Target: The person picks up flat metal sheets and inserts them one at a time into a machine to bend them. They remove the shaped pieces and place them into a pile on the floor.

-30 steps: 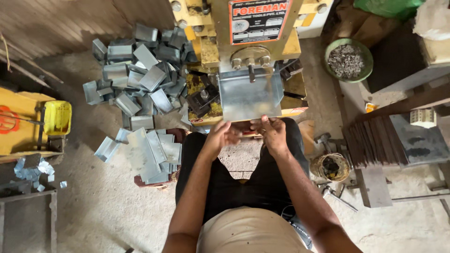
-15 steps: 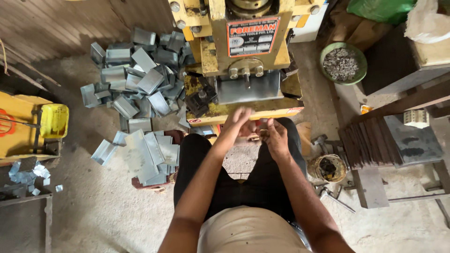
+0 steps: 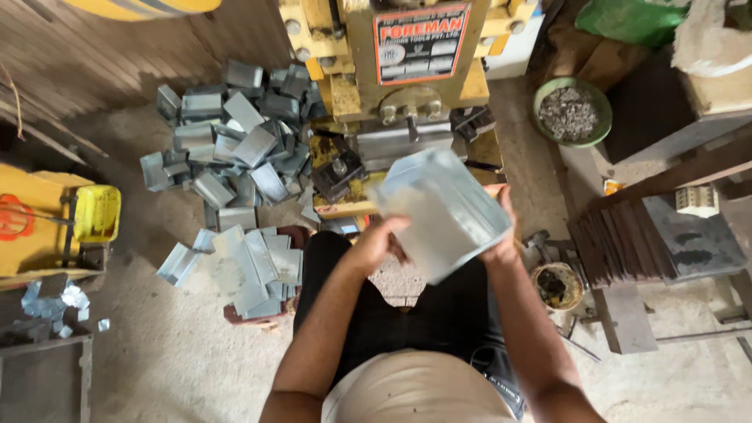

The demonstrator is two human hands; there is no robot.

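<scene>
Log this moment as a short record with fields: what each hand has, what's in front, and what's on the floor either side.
left hand: grips the near left edge of the metal sheet piece
right hand: grips its right edge
sheet: tilted, blurred
in front: yellow press machine
floor left: pile of bent metal pieces
floor right: green bowl of small metal bits

The dusty grey concrete floor (image 3: 157, 360) carries a loose heap of bent grey sheet-metal pieces (image 3: 235, 145) at upper left — a smaller stack of the same pieces (image 3: 247, 270) lies nearer. A round green bowl of small metal bits (image 3: 573, 112) sits at upper right.
</scene>
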